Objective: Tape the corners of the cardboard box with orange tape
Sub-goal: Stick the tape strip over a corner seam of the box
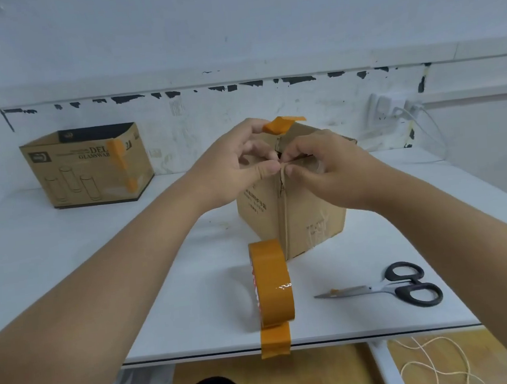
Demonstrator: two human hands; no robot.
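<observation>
Cardboard box [304, 218]: plain brown, standing on the white table [65, 241] at the middle, one vertical corner turned toward the near side. Printed text shows on its left face; a seam runs down the near corner.

Left hand [231, 169]: at the top of the near corner, from the left. Fingers curled, thumb pressed against the corner edge; the forefinger reaches up to a piece of orange tape [281, 125] that sticks up at the box's top far edge. Whether the fingertip pinches the piece or only touches it cannot be told.

Right hand [327, 169]: at the same corner, from the right. Fingers curled, thumb and forefinger pinching the cardboard edge at the corner's top, just beside the left thumb.

Tape roll [272, 283]: orange, standing on its edge, near the front of the table, just nearer than the box. Its loose end hangs over the table's near edge.

Scissors [388, 285]: black handles, blades closed, lying flat to the right of the roll, tips pointing left. A small orange scrap clings to the blade.

Second box [87, 166]: printed cardboard, open top, far left against the wall, well apart from the hands. An orange tape strip runs down its right corner.

Cables [425, 122]: white, far right, at the wall.
</observation>
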